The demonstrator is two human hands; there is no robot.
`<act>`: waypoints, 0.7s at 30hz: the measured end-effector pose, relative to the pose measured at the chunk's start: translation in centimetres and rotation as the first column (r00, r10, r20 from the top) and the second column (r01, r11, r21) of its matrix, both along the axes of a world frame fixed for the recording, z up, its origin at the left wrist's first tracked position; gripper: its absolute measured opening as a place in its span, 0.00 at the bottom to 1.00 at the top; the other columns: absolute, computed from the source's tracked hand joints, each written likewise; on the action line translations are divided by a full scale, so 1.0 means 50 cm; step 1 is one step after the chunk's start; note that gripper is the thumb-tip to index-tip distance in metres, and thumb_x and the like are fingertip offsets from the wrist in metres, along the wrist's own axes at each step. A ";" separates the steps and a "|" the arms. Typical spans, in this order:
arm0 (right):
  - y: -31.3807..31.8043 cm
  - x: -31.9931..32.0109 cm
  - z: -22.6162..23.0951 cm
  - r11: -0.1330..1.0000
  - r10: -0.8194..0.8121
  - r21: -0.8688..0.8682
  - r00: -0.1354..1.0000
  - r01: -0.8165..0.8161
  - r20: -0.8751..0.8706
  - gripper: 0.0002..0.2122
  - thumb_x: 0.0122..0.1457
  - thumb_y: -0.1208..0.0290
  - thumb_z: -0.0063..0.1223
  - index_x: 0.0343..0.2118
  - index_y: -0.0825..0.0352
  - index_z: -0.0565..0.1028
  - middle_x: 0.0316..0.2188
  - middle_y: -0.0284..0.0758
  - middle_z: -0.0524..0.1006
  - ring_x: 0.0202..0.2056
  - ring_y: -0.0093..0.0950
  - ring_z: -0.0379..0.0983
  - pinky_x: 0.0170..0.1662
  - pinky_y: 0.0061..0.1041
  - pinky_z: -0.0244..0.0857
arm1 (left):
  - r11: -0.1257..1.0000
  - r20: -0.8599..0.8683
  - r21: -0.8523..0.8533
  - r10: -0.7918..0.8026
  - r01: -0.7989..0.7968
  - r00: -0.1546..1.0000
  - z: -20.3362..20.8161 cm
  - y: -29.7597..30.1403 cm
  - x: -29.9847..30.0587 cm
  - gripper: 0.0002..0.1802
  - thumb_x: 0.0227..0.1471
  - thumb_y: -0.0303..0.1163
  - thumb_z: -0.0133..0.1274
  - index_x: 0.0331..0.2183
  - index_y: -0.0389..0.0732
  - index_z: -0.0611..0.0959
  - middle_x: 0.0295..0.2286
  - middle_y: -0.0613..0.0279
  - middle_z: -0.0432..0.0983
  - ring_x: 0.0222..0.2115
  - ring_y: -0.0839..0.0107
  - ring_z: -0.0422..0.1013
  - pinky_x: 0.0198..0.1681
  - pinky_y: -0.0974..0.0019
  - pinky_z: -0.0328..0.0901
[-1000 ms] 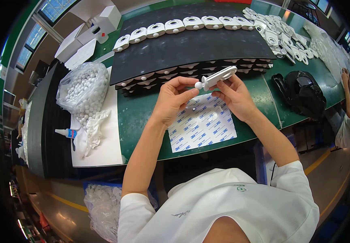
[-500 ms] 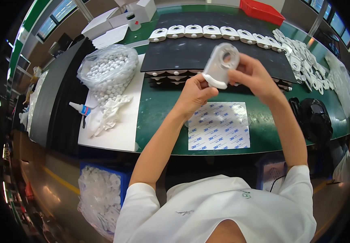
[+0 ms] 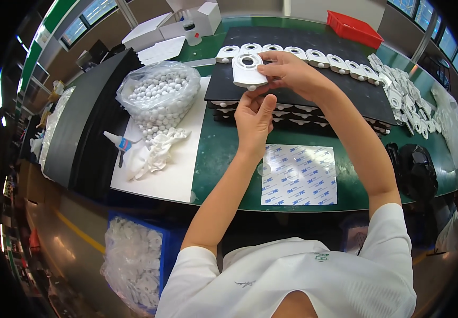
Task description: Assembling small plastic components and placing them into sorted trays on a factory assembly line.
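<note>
A white plastic part [image 3: 245, 76], flat with a round ring opening near its far end, is held up over the black boards. A small white ball [image 3: 252, 88] sits at its near edge. My right hand [image 3: 292, 74] grips the part from the right, fingers closed on its side. Below it, my left hand [image 3: 255, 119] has curled fingers against the near edge by the ball, with the thumb raised apart; the fingertips are partly hidden. Behind the held part runs a row of similar white parts [image 3: 316, 57] with balls, lying on the top black board [image 3: 298, 34].
A clear bag of white balls [image 3: 160, 93] stands left, near a crumpled white cloth [image 3: 157, 153] and a glue bottle [image 3: 117, 140]. A printed backing sheet [image 3: 299, 175] lies in front. Loose white parts [image 3: 404, 98] pile up right, beyond a black object [image 3: 417, 167]. A red tray [image 3: 353, 27] stands behind.
Both hands have moved left and away from me with the white part. Its ring face is now turned up, and a ball shows at its near edge.
</note>
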State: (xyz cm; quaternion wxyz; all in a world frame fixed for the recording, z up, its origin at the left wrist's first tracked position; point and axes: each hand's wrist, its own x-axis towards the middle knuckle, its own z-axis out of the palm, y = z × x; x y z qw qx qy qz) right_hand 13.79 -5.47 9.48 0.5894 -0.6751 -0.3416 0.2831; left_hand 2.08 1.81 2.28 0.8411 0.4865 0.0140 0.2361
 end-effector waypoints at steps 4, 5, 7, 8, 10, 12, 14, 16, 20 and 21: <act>-0.013 -0.011 0.011 0.999 -0.039 -0.008 0.999 0.039 0.029 0.17 0.54 0.68 0.50 0.46 0.70 0.68 0.29 0.29 0.70 0.31 0.18 0.65 0.36 0.20 0.62 | 0.980 -0.005 0.046 0.192 -0.191 0.981 -0.001 -0.001 0.000 0.22 0.43 0.41 0.59 0.36 0.39 0.71 0.22 0.72 0.68 0.15 0.88 0.57 0.13 0.83 0.50; -0.016 -0.007 0.009 0.999 -0.040 -0.009 0.999 0.041 0.029 0.17 0.54 0.68 0.50 0.46 0.70 0.68 0.29 0.29 0.70 0.31 0.18 0.65 0.36 0.20 0.62 | 0.981 -0.005 0.045 0.190 -0.190 0.982 0.000 -0.001 0.002 0.22 0.43 0.41 0.59 0.36 0.39 0.71 0.22 0.72 0.68 0.15 0.88 0.57 0.13 0.83 0.50; -0.021 0.003 0.003 0.999 -0.012 -0.048 1.000 0.013 0.014 0.20 0.54 0.67 0.50 0.48 0.71 0.66 0.29 0.30 0.71 0.31 0.18 0.64 0.36 0.19 0.63 | 0.966 0.010 0.033 0.257 -0.257 0.966 0.000 -0.001 0.005 0.18 0.44 0.38 0.59 0.33 0.38 0.72 0.23 0.71 0.69 0.17 0.88 0.58 0.16 0.83 0.51; -0.023 0.004 0.000 0.999 -0.009 -0.048 1.000 0.010 0.014 0.20 0.54 0.67 0.50 0.48 0.71 0.66 0.29 0.30 0.71 0.31 0.18 0.64 0.36 0.19 0.63 | 0.965 0.010 0.033 0.260 -0.260 0.966 -0.001 0.001 0.004 0.18 0.44 0.38 0.59 0.33 0.38 0.72 0.23 0.71 0.69 0.17 0.88 0.58 0.16 0.83 0.51; -0.025 0.002 -0.005 0.994 0.072 -0.075 0.996 -0.076 -0.050 0.24 0.54 0.63 0.51 0.51 0.70 0.63 0.39 0.33 0.71 0.36 0.18 0.65 0.38 0.18 0.61 | 0.936 0.016 0.140 0.322 -0.321 0.946 -0.003 0.004 0.000 0.14 0.45 0.35 0.58 0.29 0.37 0.73 0.24 0.70 0.71 0.20 0.88 0.60 0.21 0.82 0.53; -0.029 0.000 -0.004 0.992 0.101 -0.068 0.993 -0.105 -0.061 0.25 0.54 0.63 0.51 0.51 0.71 0.62 0.39 0.33 0.71 0.37 0.19 0.66 0.39 0.18 0.61 | 0.933 0.047 0.132 0.331 -0.334 0.942 -0.002 -0.006 -0.001 0.13 0.46 0.34 0.58 0.28 0.37 0.73 0.24 0.70 0.71 0.21 0.87 0.61 0.23 0.82 0.54; -0.028 -0.006 -0.007 0.989 0.133 -0.059 0.989 -0.137 -0.071 0.25 0.53 0.62 0.51 0.52 0.71 0.62 0.40 0.34 0.70 0.38 0.19 0.66 0.39 0.18 0.62 | 0.929 0.079 0.123 0.342 -0.350 0.936 -0.002 -0.012 -0.003 0.12 0.46 0.33 0.58 0.26 0.37 0.73 0.25 0.70 0.71 0.22 0.87 0.61 0.25 0.81 0.54; -0.015 -0.018 -0.016 0.996 0.091 0.016 0.988 -0.090 -0.121 0.24 0.53 0.65 0.53 0.50 0.73 0.63 0.30 0.30 0.71 0.28 0.15 0.63 0.33 0.16 0.63 | 0.918 0.097 0.083 0.379 -0.387 0.920 -0.005 -0.011 -0.005 0.11 0.47 0.32 0.56 0.26 0.37 0.72 0.24 0.71 0.70 0.22 0.86 0.61 0.26 0.81 0.55; 0.015 -0.018 -0.021 0.995 0.100 0.037 0.984 -0.096 -0.149 0.24 0.53 0.66 0.53 0.50 0.74 0.64 0.29 0.30 0.71 0.26 0.15 0.62 0.32 0.14 0.62 | 0.895 0.158 0.076 0.425 -0.440 0.891 -0.018 0.001 0.004 0.13 0.49 0.35 0.54 0.30 0.38 0.70 0.22 0.72 0.66 0.19 0.86 0.59 0.21 0.81 0.54; 0.028 -0.012 -0.024 0.994 0.103 0.036 0.983 -0.099 -0.149 0.24 0.53 0.66 0.53 0.50 0.74 0.64 0.29 0.30 0.71 0.26 0.15 0.62 0.32 0.14 0.62 | 0.912 0.101 -0.020 0.411 -0.411 0.906 -0.011 0.000 0.001 0.15 0.50 0.37 0.53 0.32 0.38 0.68 0.20 0.72 0.64 0.17 0.86 0.57 0.18 0.80 0.52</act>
